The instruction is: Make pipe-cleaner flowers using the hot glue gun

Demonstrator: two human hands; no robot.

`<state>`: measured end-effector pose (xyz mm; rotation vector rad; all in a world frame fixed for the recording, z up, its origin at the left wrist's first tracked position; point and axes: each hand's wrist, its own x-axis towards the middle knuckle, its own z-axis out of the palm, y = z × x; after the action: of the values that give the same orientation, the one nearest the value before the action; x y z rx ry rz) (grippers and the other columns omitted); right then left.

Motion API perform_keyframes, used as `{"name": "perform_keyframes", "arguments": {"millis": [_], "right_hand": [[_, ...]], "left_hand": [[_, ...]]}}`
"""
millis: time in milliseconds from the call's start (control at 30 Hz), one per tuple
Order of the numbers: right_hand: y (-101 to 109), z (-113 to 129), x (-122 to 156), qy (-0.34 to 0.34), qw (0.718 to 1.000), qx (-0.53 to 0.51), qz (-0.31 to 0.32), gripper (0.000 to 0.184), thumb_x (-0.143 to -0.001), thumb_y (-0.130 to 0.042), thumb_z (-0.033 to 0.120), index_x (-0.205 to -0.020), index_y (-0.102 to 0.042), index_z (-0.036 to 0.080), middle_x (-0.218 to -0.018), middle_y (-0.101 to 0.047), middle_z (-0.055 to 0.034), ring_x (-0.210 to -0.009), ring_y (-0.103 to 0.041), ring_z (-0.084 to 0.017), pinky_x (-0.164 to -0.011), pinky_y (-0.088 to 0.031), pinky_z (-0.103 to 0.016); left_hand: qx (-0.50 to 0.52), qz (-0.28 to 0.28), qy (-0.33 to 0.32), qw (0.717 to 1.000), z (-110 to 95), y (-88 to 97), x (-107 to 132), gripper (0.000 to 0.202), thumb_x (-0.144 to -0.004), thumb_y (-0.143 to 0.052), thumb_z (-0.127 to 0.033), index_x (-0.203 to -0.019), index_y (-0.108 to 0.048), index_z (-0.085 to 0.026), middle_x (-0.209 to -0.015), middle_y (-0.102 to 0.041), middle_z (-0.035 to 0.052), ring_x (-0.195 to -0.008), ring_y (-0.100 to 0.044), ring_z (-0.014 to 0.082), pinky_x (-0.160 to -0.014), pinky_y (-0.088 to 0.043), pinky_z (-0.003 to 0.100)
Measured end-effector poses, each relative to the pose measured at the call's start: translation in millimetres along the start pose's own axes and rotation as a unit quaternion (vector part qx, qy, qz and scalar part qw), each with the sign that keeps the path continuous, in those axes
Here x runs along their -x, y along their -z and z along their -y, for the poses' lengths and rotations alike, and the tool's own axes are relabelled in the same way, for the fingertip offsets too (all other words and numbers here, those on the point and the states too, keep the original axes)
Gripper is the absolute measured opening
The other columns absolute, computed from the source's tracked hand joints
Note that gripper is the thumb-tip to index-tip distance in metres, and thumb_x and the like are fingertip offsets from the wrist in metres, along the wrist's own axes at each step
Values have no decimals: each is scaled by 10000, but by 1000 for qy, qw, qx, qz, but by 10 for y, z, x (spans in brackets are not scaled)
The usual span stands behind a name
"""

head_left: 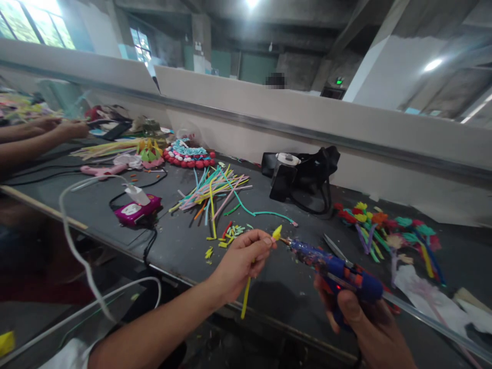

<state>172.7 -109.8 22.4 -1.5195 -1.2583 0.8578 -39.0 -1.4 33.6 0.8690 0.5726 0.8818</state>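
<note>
My left hand (248, 261) pinches a small yellow craft flower (277, 233), and a yellow pipe cleaner stem (246, 298) hangs below the fingers. In my right hand (365, 323) is a blue hot glue gun (334, 271) with a red light glowing on its side. Its nozzle points left and is at the flower; whether the two touch I cannot tell. A clear glue stick (434, 323) sticks out of the gun's back end. Scissors (337, 250) lie partly hidden behind the gun. Short cut pipe cleaner pieces (235, 231) are scattered beyond my left hand.
Long coloured pipe cleaners (209, 192) lie in a pile mid-table. A purple power strip (138, 209) with a white plug and cables sits left. Black bag (303, 174) stands by the partition. Finished pipe cleaner flowers (388, 225) lie right. Another person's hands (71, 129) are at far left.
</note>
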Motion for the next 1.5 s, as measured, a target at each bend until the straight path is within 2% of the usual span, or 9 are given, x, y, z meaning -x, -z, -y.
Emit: {"name": "perform_keyframes", "arguments": {"millis": [267, 500, 667, 933, 1233, 1500], "right_hand": [[-46, 47, 26, 11, 1000, 2, -27, 453, -818, -578, 599, -893, -719, 175, -717, -693, -72, -471, -559, -128, -456, -480, -243], [11, -49, -6, 7, 1000, -7, -1, 433, -821, -590, 575, -895, -720, 168, -777, -708, -98, -489, -584, -143, -429, -484, -247], [29, -81, -14, 16, 1000, -1, 3, 435, -832, -576, 573, -911, -715, 168, -730, -691, -88, -502, -589, -153, -425, -481, -247], [3, -11, -11, 1, 1000, 1, -6, 473, -805, -581, 615, -870, -707, 163, -724, -684, -85, -483, -577, -151, -429, -480, -256], [17, 31, -17, 9, 1000, 23, 16, 468, -830, -547, 616, -864, -705, 177, -624, -657, -55, -460, -563, -142, -423, -458, -237], [-24, 46, 7, 14, 1000, 15, -19, 452, -825, -571, 600, -857, -711, 171, -550, -603, -34, -487, -562, -150, -410, -439, -227]], "left_hand": [[-8, 7, -12, 1000, 35, 3, -6, 164, -845, -637, -293, -785, -592, -148, -528, -284, -94, -423, -190, 35, -402, -122, 197], [-12, 3, -11, 1000, 26, 3, -2, 176, -829, -652, -304, -778, -593, -147, -518, -310, -92, -416, -191, 35, -398, -105, 204], [-14, 1, -6, 1000, 23, 6, -4, 166, -829, -648, -299, -786, -601, -146, -524, -323, -89, -414, -199, 32, -398, -107, 199], [-15, 1, -2, 1000, 20, 3, 6, 174, -823, -652, -304, -771, -596, -148, -529, -330, -86, -415, -198, 30, -403, -110, 198], [-19, 3, -2, 1000, 12, 5, 2, 168, -826, -648, -301, -775, -594, -150, -514, -301, -92, -422, -187, 38, -408, -108, 207], [-22, -1, 0, 1000, 7, 7, -3, 164, -815, -651, -295, -773, -603, -144, -500, -313, -94, -408, -188, 33, -400, -111, 200]]}}
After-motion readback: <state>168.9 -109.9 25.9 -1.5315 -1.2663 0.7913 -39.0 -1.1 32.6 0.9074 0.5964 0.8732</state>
